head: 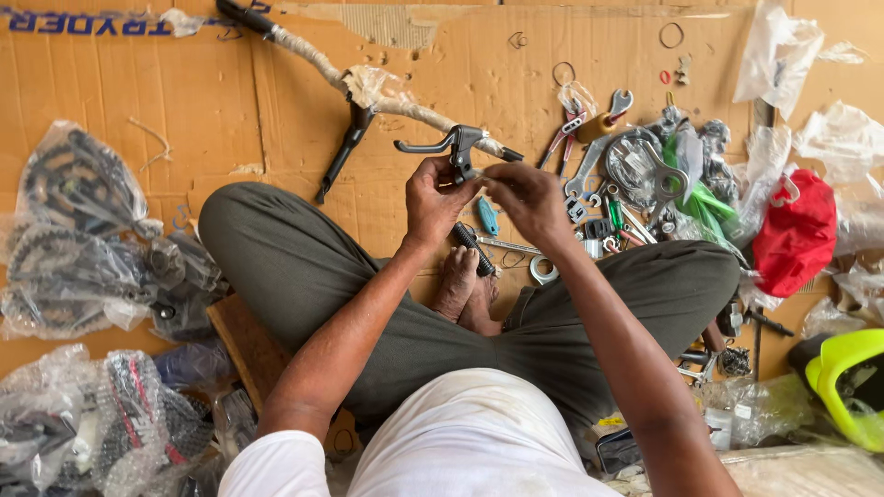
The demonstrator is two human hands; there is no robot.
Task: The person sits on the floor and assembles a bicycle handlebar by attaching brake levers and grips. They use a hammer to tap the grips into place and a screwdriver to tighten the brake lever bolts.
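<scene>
I sit cross-legged on cardboard (166, 92). My left hand (433, 198) grips the clamp of a dark grey brake lever (440, 143) fitted on a wrapped bicycle handlebar (368, 92) that slants from the upper left. My right hand (525, 195) pinches at the clamp and the bar's end, fingers closed on a small part too tiny to make out. A second black lever (343, 152) hangs from the bar further left. A black grip (471, 247) lies by my bare feet.
A heap of tools lies at the right: spanners (608, 106), pliers (564, 133), a green-handled screwdriver (615, 213). A red cloth bag (796, 230) and a yellow-green plastic part (847, 382) sit far right. Bagged chainrings (78, 239) are at the left, and a wooden block (253, 354) lies under my left knee.
</scene>
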